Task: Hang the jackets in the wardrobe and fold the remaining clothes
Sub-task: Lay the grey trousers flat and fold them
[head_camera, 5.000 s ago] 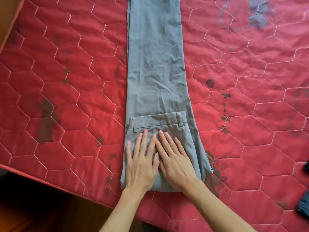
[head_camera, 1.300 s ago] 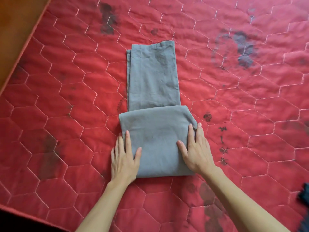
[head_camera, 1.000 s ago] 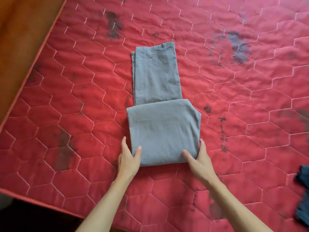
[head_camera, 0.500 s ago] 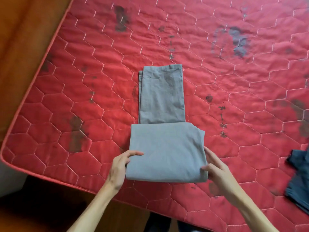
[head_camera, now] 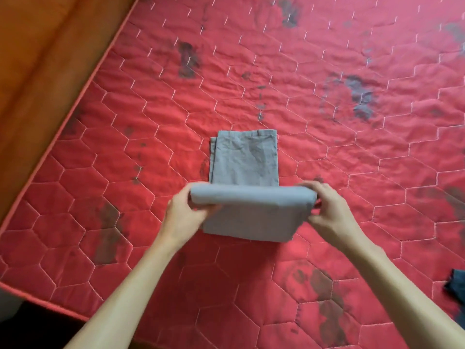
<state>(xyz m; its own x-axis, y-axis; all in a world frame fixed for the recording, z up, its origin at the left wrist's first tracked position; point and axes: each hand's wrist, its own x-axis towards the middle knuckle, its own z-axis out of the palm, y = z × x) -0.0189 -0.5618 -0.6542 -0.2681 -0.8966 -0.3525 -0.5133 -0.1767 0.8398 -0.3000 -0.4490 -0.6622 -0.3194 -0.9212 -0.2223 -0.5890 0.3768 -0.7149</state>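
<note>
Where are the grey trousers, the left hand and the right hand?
trousers (head_camera: pixel 245 159), head view, flat hem end.
left hand (head_camera: pixel 185 215), head view, back of hand.
right hand (head_camera: pixel 332 212), head view, back of hand.

Trousers (head_camera: pixel 245 159): plain grey. Mattress (head_camera: pixel 327 147): red, white hexagonal quilting, dark grey stains. Garment (head_camera: pixel 456 285) at the mattress's right edge: dark blue.

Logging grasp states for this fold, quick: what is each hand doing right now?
Left hand: closed on the left end of the folded grey trousers.
Right hand: closed on their right end.
</note>
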